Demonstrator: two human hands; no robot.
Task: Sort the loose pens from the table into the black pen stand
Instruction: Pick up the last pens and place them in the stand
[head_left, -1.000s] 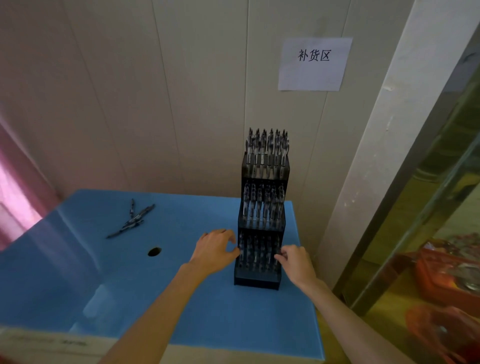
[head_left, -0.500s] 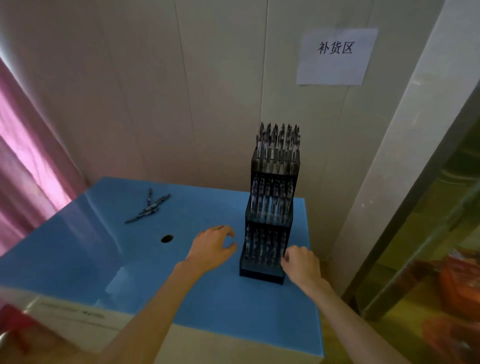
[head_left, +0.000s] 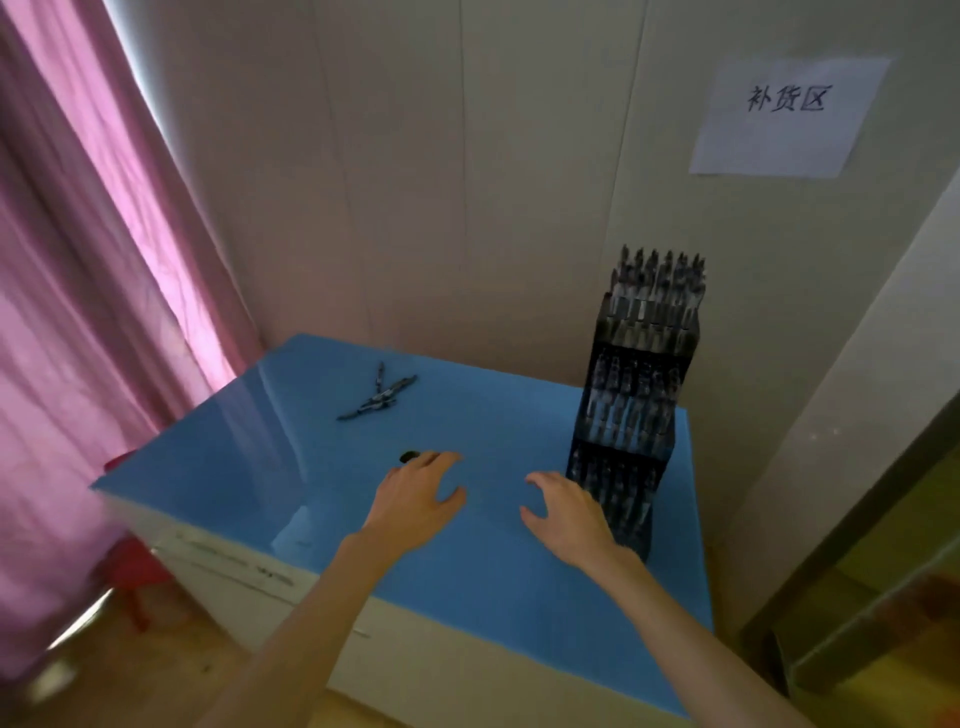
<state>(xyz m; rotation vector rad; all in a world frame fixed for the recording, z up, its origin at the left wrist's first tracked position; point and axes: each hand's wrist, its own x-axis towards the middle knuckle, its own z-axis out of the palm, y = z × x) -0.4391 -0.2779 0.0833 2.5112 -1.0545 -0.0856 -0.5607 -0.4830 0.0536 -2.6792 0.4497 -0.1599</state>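
Both hands (head_left: 415, 506) (head_left: 569, 512) left the pen stand (head_left: 631, 415), grip empty and wide over the blue table (head_left: 260, 467) beside pink curtain (head_left: 78, 312).

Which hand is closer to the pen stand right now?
The right hand: it sits just beside the stand at its lowest tier, while the left hand is farther off, over the table's middle.

Both forearms are bare to the frame edge (no sleeve shows), as are the left hand (head_left: 415, 501) and right hand (head_left: 566, 512).
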